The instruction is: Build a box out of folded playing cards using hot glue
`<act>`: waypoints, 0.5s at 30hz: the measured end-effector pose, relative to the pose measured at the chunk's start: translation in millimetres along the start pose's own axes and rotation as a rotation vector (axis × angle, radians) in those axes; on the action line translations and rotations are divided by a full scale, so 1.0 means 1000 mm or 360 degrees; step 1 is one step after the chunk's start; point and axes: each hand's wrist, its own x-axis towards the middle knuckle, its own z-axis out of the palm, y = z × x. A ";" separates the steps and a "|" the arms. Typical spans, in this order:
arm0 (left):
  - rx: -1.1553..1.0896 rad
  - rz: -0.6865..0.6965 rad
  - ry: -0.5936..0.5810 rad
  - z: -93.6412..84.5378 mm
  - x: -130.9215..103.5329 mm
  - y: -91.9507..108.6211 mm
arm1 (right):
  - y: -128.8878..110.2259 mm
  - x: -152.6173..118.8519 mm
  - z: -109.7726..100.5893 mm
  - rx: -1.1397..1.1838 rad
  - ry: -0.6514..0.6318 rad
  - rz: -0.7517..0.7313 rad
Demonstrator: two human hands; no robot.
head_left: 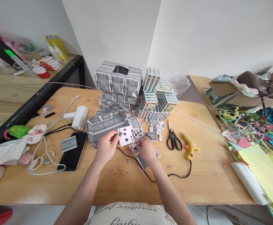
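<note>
Black-on-white three of clubs (126,137), pinched in the left hand (106,146); cannot tell what the right hand (147,149) grips.

Worktop (206,184), left to right

Phone (73,159) left, single card (69,144) lying on it, charger block (80,117) behind. Card structure (117,82) back centre; card-box stack (148,101) just right of it. Card tray (107,125) in front of the structure. Loose cards (152,136) right of tray, before the stack. Scissors (171,134) right of those, glue gun (191,147) further right. Far right: paper sheets (260,168), pipe cleaners (272,125) behind them.
</note>
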 end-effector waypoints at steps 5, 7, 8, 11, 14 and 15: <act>0.0025 -0.0009 -0.0047 0.000 0.000 0.000 | -0.006 -0.004 0.003 -0.0038 0.0016 0.0098; 0.0019 -0.0011 -0.0051 0.000 -0.001 0.001 | -0.008 -0.004 0.005 -0.0075 0.0019 0.0100; 0.0020 -0.0009 -0.0049 0.000 -0.001 0.001 | -0.008 -0.004 0.006 -0.0085 0.0029 0.0085; 0.0031 0.0006 -0.0048 -0.001 -0.001 0.001 | -0.008 -0.005 0.000 0.0034 0.0084 0.0052; 0.0041 0.0025 -0.0055 -0.001 -0.001 0.001 | -0.006 -0.008 -0.020 0.0569 0.0045 0.0185; 0.0047 0.0032 -0.0058 -0.001 -0.001 0.001 | -0.006 -0.010 -0.029 0.0811 0.0012 0.0220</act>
